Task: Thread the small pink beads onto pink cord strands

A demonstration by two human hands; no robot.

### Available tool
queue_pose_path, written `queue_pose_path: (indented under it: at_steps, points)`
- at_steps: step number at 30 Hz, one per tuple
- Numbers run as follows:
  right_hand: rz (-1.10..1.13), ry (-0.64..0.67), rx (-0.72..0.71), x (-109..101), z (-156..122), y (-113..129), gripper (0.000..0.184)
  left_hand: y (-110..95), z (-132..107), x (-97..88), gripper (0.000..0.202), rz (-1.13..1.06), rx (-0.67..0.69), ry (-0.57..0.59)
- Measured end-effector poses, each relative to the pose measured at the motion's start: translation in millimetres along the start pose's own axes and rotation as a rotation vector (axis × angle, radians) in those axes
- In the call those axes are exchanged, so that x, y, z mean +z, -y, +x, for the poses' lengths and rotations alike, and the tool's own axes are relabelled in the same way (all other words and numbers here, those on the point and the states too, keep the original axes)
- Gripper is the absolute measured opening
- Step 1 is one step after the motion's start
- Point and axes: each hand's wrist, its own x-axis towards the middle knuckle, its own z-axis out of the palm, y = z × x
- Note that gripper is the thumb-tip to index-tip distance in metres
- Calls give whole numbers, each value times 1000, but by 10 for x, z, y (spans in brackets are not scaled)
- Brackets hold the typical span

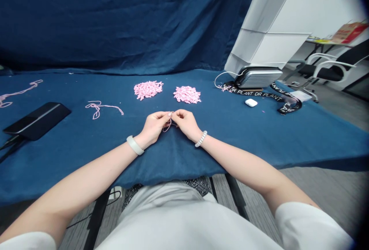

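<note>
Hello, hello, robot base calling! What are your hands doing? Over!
Left hand and right hand pinching pink yarn. Small loop hanging below. Pink yarn piles ahead, not touching hands. Over.

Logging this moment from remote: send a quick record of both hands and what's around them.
left hand: pinching pink yarn
right hand: pinching the same yarn
nearest: two piles of pink yarn pieces
also loose: pink yarn length
surface: blue cloth
farther right: white earbud case, black DR PLANT lanyard
</note>
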Motion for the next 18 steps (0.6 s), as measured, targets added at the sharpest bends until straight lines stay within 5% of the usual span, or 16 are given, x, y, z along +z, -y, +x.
queue_pose_path:
  at_steps: [18]
  points:
    - [-48,101,-43,3,19,-54,29,-47,-9,14,33,-37,-13,-37]
